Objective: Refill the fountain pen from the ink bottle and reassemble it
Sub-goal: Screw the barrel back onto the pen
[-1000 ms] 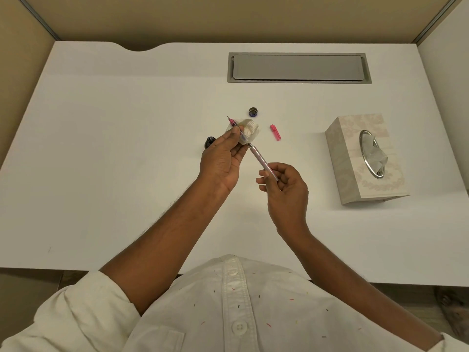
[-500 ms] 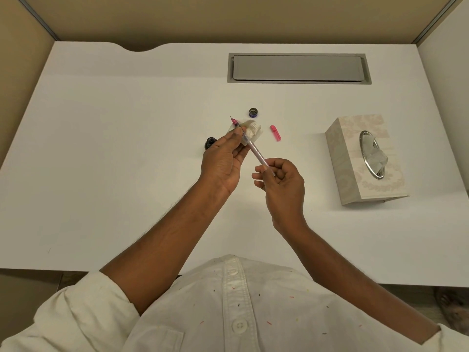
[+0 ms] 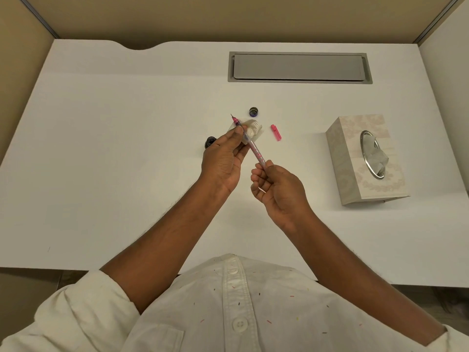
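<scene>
Above the middle of the white desk I hold a slim clear-and-pink fountain pen [image 3: 255, 149], its nib pointing up and to the left. My left hand [image 3: 224, 162] pinches the pink grip section near the nib, together with a folded white tissue [image 3: 251, 130]. My right hand [image 3: 278, 190] grips the rear end of the barrel. The dark ink bottle [image 3: 210, 142] stands on the desk just left of my left hand, partly hidden by it. Its round cap [image 3: 253, 111] lies behind the pen. The pink pen cap [image 3: 276, 132] lies to the right of the tissue.
A patterned tissue box [image 3: 365, 161] with a metal-ringed opening stands at the right. A grey cable-tray lid [image 3: 299, 68] is set into the desk at the back. Partition walls enclose the desk on the left, back and right.
My right hand has slid up along the barrel toward my left hand, so less of the pen shows between them. My left hand and the tissue have stayed in place.
</scene>
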Motion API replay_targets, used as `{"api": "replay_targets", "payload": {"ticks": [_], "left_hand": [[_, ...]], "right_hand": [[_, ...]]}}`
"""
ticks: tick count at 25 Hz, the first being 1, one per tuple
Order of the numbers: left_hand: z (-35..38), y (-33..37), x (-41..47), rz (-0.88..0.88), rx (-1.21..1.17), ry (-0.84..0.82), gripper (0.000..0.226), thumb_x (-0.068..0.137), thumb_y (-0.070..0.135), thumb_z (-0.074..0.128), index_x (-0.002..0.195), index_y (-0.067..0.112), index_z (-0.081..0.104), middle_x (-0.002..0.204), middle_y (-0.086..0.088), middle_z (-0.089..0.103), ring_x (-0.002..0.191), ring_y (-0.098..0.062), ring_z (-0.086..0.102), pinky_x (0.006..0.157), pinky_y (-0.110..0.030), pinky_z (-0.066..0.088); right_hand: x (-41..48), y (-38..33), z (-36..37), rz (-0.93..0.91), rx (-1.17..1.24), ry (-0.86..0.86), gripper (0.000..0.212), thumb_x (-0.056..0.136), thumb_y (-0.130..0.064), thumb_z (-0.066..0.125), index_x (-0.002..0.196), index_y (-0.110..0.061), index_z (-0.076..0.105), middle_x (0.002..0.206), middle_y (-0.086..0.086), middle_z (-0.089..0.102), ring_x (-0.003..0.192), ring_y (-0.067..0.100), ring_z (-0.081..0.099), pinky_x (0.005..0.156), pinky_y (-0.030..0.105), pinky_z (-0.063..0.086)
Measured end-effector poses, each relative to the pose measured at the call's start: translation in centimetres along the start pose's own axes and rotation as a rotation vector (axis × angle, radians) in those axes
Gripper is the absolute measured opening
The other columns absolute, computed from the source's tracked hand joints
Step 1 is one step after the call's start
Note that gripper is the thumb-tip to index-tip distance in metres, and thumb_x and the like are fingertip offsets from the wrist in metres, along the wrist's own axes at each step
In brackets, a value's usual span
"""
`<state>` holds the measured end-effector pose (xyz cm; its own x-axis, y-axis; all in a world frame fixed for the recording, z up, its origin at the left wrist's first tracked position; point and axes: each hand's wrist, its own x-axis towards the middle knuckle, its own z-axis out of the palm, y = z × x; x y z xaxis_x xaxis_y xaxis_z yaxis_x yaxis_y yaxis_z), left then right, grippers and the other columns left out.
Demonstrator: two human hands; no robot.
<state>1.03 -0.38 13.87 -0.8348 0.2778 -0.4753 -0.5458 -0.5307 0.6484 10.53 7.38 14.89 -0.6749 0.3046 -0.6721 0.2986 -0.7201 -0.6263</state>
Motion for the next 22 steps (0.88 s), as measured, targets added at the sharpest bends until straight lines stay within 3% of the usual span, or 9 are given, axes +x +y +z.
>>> {"api": "replay_targets", "payload": {"ticks": [2, 7, 9, 13, 18, 22], "left_hand": [[-0.02, -0.03, -0.03, -0.005, 0.002, -0.003, 0.031, 0.092, 0.005, 0.051, 0.120, -0.010, 0.053, 0.125, -0.023, 0.057, 0.117, -0.034, 0.057, 0.101, -0.038, 0.046], [0.22, -0.03, -0.32, -0.018, -0.015, -0.014, 0.028, 0.092, 0.004, 0.051, 0.117, -0.009, 0.055, 0.106, -0.014, 0.067, 0.110, -0.033, 0.061, 0.094, -0.037, 0.051], [0.30, 0.00, -0.35, -0.019, -0.015, -0.027, 0.029, 0.092, 0.004, 0.050, 0.118, -0.009, 0.055, 0.111, -0.017, 0.065, 0.113, -0.034, 0.059, 0.095, -0.037, 0.050], [0.23, 0.01, -0.29, -0.013, -0.001, -0.037, 0.029, 0.092, 0.004, 0.050, 0.117, -0.009, 0.055, 0.118, -0.020, 0.062, 0.114, -0.034, 0.059, 0.099, -0.039, 0.047], [0.31, -0.17, -0.46, -0.012, 0.009, -0.054, 0.023, 0.093, 0.004, 0.049, 0.110, -0.008, 0.058, 0.106, -0.014, 0.067, 0.114, -0.034, 0.059, 0.097, -0.036, 0.049], [0.25, -0.19, -0.36, -0.010, 0.014, -0.038, 0.023, 0.093, 0.004, 0.049, 0.110, -0.007, 0.059, 0.112, -0.017, 0.064, 0.116, -0.034, 0.057, 0.101, -0.038, 0.046]], "right_hand": [[0.04, 0.18, 0.03, -0.085, -0.094, 0.033, 0.020, 0.098, -0.016, 0.051, 0.103, -0.002, 0.064, 0.080, 0.007, 0.067, 0.071, 0.013, 0.064, 0.069, 0.025, 0.055], [-0.22, 0.58, 0.27, -0.361, -0.284, 0.129, 0.010, 0.090, -0.004, 0.061, 0.098, -0.010, 0.064, 0.090, 0.010, 0.070, 0.075, 0.011, 0.068, 0.069, 0.021, 0.057], [-0.23, 0.77, 0.34, -0.400, -0.300, 0.144, 0.010, 0.089, -0.004, 0.062, 0.096, -0.012, 0.064, 0.091, 0.010, 0.070, 0.075, 0.012, 0.069, 0.069, 0.021, 0.057], [-0.22, 0.66, 0.45, -0.297, -0.238, 0.122, 0.012, 0.096, -0.012, 0.053, 0.099, -0.008, 0.064, 0.078, 0.003, 0.068, 0.067, 0.009, 0.063, 0.068, 0.023, 0.055], [-0.15, 0.57, 0.47, -0.164, -0.264, 0.077, 0.031, 0.101, -0.028, 0.043, 0.089, -0.010, 0.065, 0.063, -0.001, 0.061, 0.055, 0.008, 0.055, 0.060, 0.024, 0.048], [-0.19, 0.60, 0.42, -0.107, -0.215, 0.041, 0.023, 0.099, -0.031, 0.048, 0.106, -0.011, 0.056, 0.078, 0.004, 0.065, 0.064, 0.010, 0.059, 0.064, 0.024, 0.049]]}}
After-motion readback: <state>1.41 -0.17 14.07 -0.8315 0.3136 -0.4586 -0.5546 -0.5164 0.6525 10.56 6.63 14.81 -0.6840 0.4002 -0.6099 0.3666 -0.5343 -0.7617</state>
